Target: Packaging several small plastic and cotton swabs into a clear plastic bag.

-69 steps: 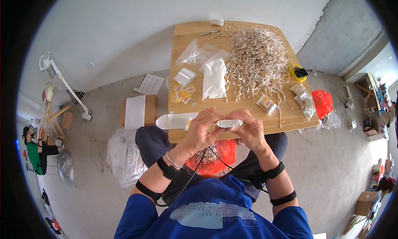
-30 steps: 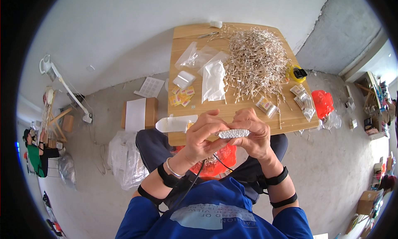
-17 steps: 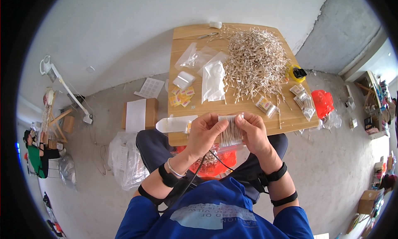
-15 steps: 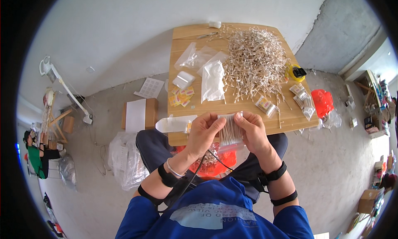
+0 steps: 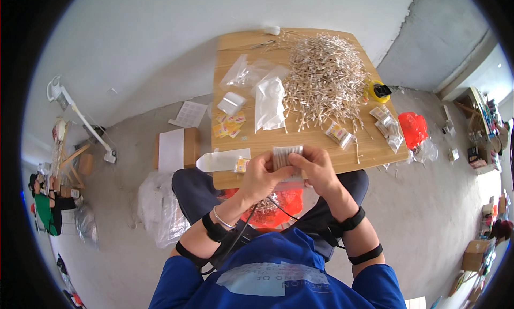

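A small clear plastic bag packed with cotton swabs (image 5: 286, 155) is held in front of me, above the near edge of the table. My left hand (image 5: 261, 176) is closed around its left side. On the right side, my right hand (image 5: 316, 171) grips it with the thumb lying across the front. The swabs stand in a row inside, and the bag's lower end hangs below my fingers. Beyond my hands spreads a large heap of loose cotton swabs (image 5: 325, 78). Close by on the right lies a filled swab packet (image 5: 339, 134) with a yellow label.
On the wooden table (image 5: 300, 140) are a white sheet (image 5: 270, 104), clear bags (image 5: 246, 73), yellow cards (image 5: 229, 125), a tape roll (image 5: 379, 91) and more filled packets (image 5: 387, 128). Red bags (image 5: 414, 129) stand beside and under it. A person (image 5: 47, 204) sits far left.
My right thumb has moved across the front of the swab bag, and the bag appears tilted. Both hands are slightly lower and closer together. The whole view has shifted a little.
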The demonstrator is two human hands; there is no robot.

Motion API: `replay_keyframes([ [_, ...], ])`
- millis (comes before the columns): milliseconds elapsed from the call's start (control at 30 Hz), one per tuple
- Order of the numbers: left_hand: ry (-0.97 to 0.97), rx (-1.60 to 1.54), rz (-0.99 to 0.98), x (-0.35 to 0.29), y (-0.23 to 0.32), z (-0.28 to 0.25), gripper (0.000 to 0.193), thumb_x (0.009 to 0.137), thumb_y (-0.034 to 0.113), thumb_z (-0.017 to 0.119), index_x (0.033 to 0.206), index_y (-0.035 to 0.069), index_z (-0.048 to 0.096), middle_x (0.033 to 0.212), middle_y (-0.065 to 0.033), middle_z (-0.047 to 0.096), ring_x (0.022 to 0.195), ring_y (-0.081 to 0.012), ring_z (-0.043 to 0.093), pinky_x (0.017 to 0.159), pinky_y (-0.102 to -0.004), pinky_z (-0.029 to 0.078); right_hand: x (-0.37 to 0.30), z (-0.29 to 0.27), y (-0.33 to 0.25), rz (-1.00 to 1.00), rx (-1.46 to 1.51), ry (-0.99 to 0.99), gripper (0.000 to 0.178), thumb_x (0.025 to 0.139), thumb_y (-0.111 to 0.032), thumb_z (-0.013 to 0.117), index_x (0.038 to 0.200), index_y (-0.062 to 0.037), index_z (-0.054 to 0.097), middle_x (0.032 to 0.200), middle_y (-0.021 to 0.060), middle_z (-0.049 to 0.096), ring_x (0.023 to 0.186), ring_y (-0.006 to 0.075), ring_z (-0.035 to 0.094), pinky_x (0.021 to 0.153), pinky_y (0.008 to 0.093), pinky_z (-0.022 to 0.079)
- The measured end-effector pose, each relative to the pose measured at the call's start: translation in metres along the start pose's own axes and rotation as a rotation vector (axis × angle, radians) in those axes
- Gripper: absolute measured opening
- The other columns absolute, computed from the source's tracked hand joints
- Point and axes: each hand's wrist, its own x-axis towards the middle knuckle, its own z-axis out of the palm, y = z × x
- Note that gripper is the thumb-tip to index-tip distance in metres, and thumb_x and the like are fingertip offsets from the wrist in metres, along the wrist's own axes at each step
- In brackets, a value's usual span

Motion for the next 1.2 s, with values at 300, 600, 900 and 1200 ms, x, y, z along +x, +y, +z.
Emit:
replay_keyframes([
  [300, 0.173, -0.106, -0.266, 0.027, -0.083, -0.025, 0.036, 0.088, 0.007, 0.067, 0.119, -0.004, 0.052, 0.106, -0.0105, 0.064, 0.09, -0.0141, 0.064, 0.073, -0.0279, 0.057, 0.037, -0.085, 0.084, -0.349, -1.133, 0.537, 0.019, 0.084, -0.015, 0.063, 0.097, -0.0018, 0.066, 0.095, 0.0123, 0.066, 0.095, 0.0296, 0.058, 0.09, 0.0432, 0.042],
  [600, 0.392, 0.373, 0.015, 0.038, -0.122, -0.029, 0.056, 0.086, 0.009, 0.069, 0.133, 0.003, 0.039, 0.122, -0.0165, 0.05, 0.111, -0.0224, 0.053, 0.087, -0.0359, 0.05, 0.058, -0.159, 0.086, -0.078, -1.463, 0.666, 0.046, 0.075, -0.012, 0.07, 0.12, -0.0099, 0.057, 0.122, 0.0114, 0.055, 0.119, 0.0343, 0.044, 0.1, 0.0483, 0.036],
  [900, 0.364, 0.933, 0.332, 0.029, -0.091, -0.018, 0.059, 0.078, 0.015, 0.074, 0.127, 0.004, 0.044, 0.115, -0.0214, 0.051, 0.112, -0.0355, 0.046, 0.094, -0.046, 0.041, 0.058, -0.151, 0.086, -0.094, -1.243, 0.689, 0.035, 0.068, -0.013, 0.076, 0.1, -0.0097, 0.062, 0.106, 0.0101, 0.06, 0.107, 0.0327, 0.051, 0.094, 0.0465, 0.04],
  [1200, 0.166, 0.28, 0.277, 0.029, -0.061, -0.002, 0.062, 0.078, 0.027, 0.081, 0.128, 0.005, 0.052, 0.114, -0.0086, 0.062, 0.103, -0.0184, 0.058, 0.086, -0.0322, 0.047, 0.028, -0.049, 0.054, -0.202, 0.375, 0.102, 0.027, 0.079, 0.012, 0.068, 0.095, -0.0059, 0.055, 0.096, 0.0061, 0.067, 0.089, 0.0144, 0.065, 0.081, 0.0268, 0.054],
])
